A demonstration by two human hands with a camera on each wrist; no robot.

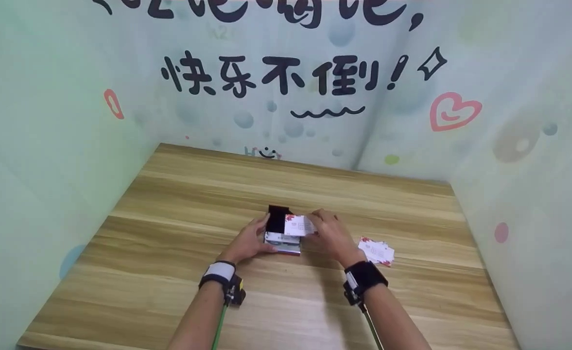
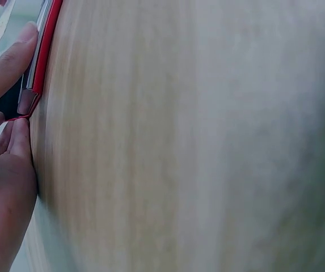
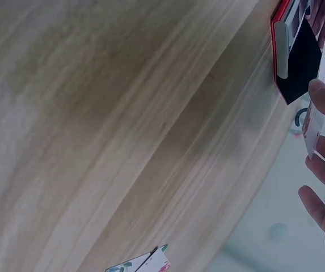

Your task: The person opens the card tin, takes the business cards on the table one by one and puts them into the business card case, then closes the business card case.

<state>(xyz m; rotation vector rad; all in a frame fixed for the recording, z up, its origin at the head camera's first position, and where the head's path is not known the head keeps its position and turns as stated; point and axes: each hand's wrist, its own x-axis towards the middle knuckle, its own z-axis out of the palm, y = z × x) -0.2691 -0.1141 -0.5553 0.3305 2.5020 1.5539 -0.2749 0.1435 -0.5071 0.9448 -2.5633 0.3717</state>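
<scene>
An open business card case (image 1: 286, 249) lies on the wooden table, with a black inner lid, a silvery frame and, in the wrist views, a red outer edge (image 2: 49, 42). My left hand (image 1: 248, 243) grips its left side, the thumb on the near part of the frame. Cards (image 1: 280, 237) show inside the case. Between thumb and fingers, my right hand (image 1: 335, 237) pinches a white business card (image 1: 295, 225) with red flowers at its corner. This card is above the case, apart from the black lid (image 3: 303, 68) in the right wrist view.
A loose, fanned pile of similar cards (image 1: 377, 253) lies on the table to the right, beside my right wrist. Printed cloth walls (image 1: 266, 126) rise behind the table (image 1: 169, 287) and along both sides.
</scene>
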